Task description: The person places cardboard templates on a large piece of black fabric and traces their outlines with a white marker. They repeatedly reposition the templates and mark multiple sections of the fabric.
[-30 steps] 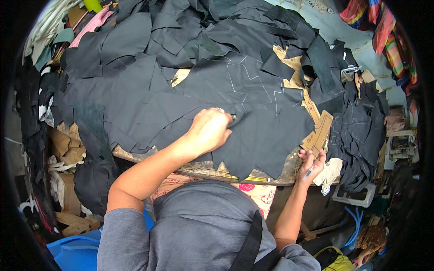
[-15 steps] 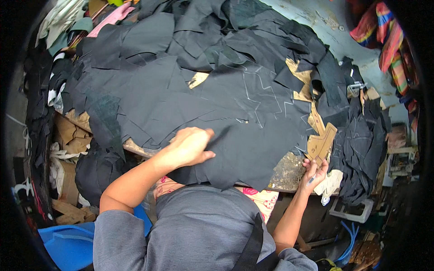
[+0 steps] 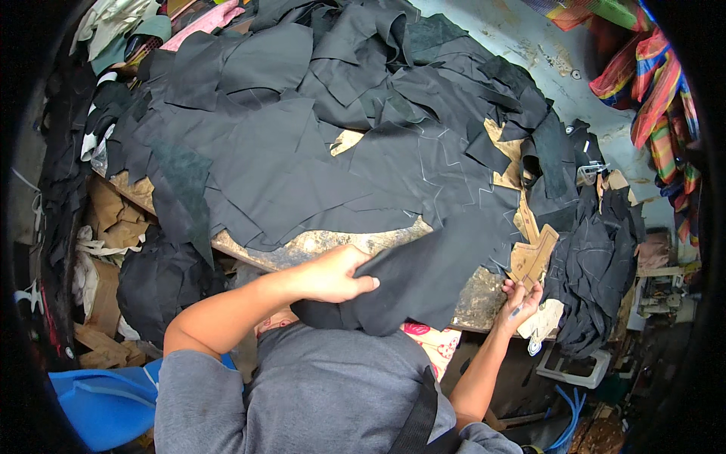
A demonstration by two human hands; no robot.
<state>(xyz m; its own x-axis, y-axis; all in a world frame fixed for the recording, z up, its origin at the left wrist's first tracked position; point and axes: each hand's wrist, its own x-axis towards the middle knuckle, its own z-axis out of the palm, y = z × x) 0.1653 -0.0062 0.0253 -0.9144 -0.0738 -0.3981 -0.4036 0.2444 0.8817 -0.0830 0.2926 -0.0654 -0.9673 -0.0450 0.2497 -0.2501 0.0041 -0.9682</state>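
While the head view shows both hands at the near edge of the worktable, the left hand [image 3: 340,274] is nearly closed, gripping the left border of a smooth black leather-like sheet [image 3: 439,265]. Its thumb lies on top; the fingers are partly hidden. To the right of this hand the sheet rises in a soft fold, its near part overhanging the table edge.

The right hand [image 3: 522,301] is partly curled, pinching the lower end of an angular brown cardboard template [image 3: 535,253] between thumb and fingers. A slim pen-like tool with a blue-grey barrel [image 3: 516,311] lies across the same hand. Whether the template touches the material beneath cannot be told.

Just right of the right hand hangs an irregular cream-coloured scrap [image 3: 541,321]; farther right is a crumpled heap of black material [image 3: 597,265]. To the left of the right hand, a stained, worn wooden tabletop [image 3: 480,299] is exposed. Beyond the left hand, overlapping flat black pieces [image 3: 257,166] cover the table; pale drawn outlines [image 3: 423,163] show beyond and to its right.
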